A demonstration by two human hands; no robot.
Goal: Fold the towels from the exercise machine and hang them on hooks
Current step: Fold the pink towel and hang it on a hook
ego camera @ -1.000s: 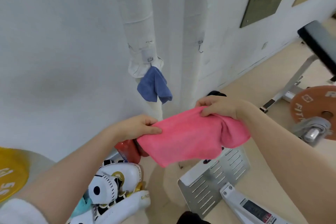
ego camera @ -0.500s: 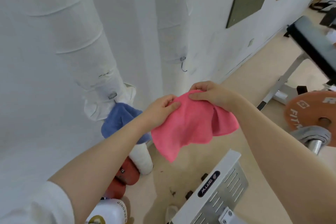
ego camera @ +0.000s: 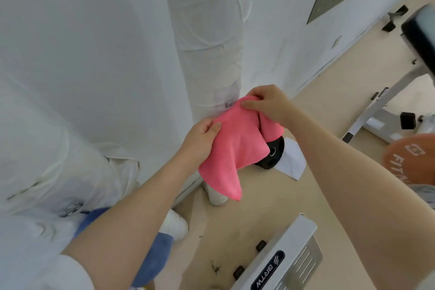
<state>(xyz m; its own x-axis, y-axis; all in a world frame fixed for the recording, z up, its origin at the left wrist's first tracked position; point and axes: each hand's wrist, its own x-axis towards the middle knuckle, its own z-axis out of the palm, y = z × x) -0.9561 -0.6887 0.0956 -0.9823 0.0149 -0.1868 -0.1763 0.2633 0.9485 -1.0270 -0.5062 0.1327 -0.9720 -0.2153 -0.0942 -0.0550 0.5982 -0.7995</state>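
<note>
Pink towel [ego camera: 235, 146] held up against a white wrapped pillar [ego camera: 209, 37], top edge level with a small metal hook [ego camera: 230, 103] fixed to that pillar, the hook half covered by the cloth so contact cannot be told

Left hand [ego camera: 200, 139] gripping the towel's left edge, fingers [ego camera: 213, 128] curled over the fabric, thumb on the front side

Right hand [ego camera: 268, 103] pinching the top corner of the towel just beside the hook, fingertips bent down onto the cloth, back of the hand toward the camera

Towel folded and bunched, hanging down between the two hands to a point above the beige floor [ego camera: 270, 207], a second flap drooping under the right wrist

Blue towel [ego camera: 153, 256] at the lower left, mostly hidden behind the left forearm, below another metal hook [ego camera: 70, 209] on a nearer wrapped pillar [ego camera: 47, 148]

Black weight plate [ego camera: 271, 153] leaning at the wall behind the pink towel, a white sheet of paper [ego camera: 292, 160] on the floor beside it

Grey machine footplate [ego camera: 282, 259] marked BRTW at the bottom, orange weight plate [ego camera: 409, 160] at the right edge, bench frame [ego camera: 386, 103] beyond it
</note>
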